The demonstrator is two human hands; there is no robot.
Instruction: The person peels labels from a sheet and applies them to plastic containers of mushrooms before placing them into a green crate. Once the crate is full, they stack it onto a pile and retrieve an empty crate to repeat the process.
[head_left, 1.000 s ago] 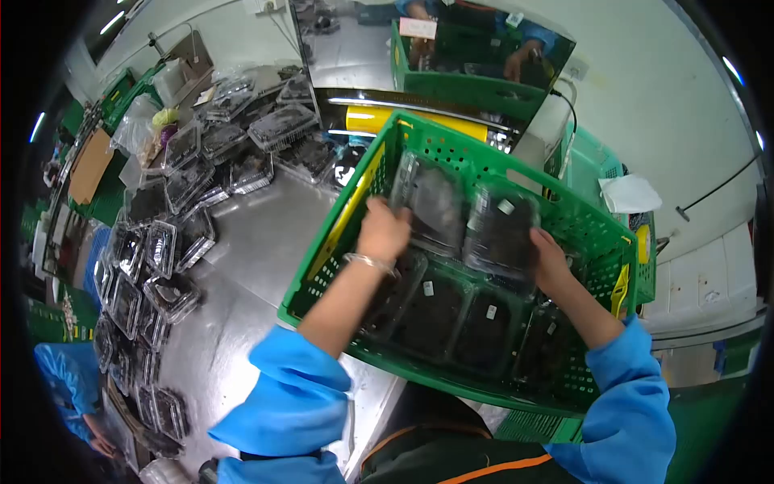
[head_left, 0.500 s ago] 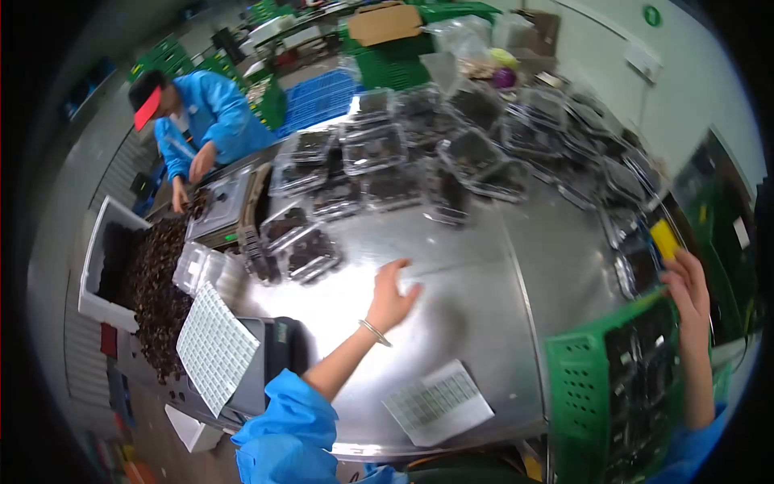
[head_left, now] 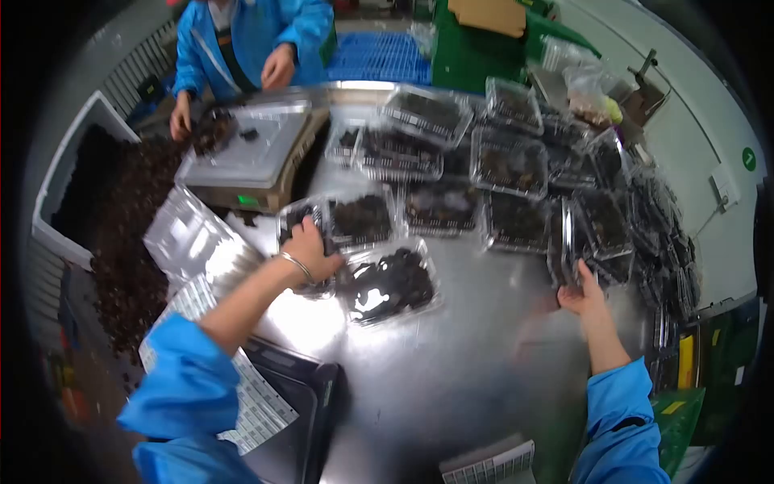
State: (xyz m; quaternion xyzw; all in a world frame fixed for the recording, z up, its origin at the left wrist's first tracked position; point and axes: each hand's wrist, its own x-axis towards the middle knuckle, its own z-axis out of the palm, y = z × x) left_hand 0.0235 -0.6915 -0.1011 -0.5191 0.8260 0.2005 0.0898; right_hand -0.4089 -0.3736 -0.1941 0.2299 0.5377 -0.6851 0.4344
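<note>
Both hands at dark-filled containers on the steel table

At far left I see a white box point(head_left: 60, 206), tilted, with a dark heap point(head_left: 133, 250) spilling from its mouth. Behind the heap a co-worker in a blue jacket point(head_left: 310, 36) has one hand beside a flat translucent lid point(head_left: 246, 153) and the other raised above it. Nearer me are nested clear containers point(head_left: 189, 234), then a printed label sheet point(head_left: 262, 407) that runs beneath my left sleeve and over a black tray point(head_left: 302, 444).

My left hand point(head_left: 310, 252) is over a filled clear container point(head_left: 302, 222), fingers bent down on its near part; I cannot tell how firmly they close. Just to its right, a container of glossy dark pieces point(head_left: 391, 284) sits on the steel table point(head_left: 451, 355). Behind it, more filled containers point(head_left: 439, 206) spread rightward, some stacked, and a second label sheet point(head_left: 496, 464) lies at the bottom edge.

My right hand point(head_left: 584, 297) has its fingers bent at the near end of a tilted container point(head_left: 562, 242), thumb pointing up alongside; blur keeps me from telling whether it grips. Farther right, containers crowd into a heap point(head_left: 653, 226), and a green crate point(head_left: 677, 419) shows at lower right.
</note>
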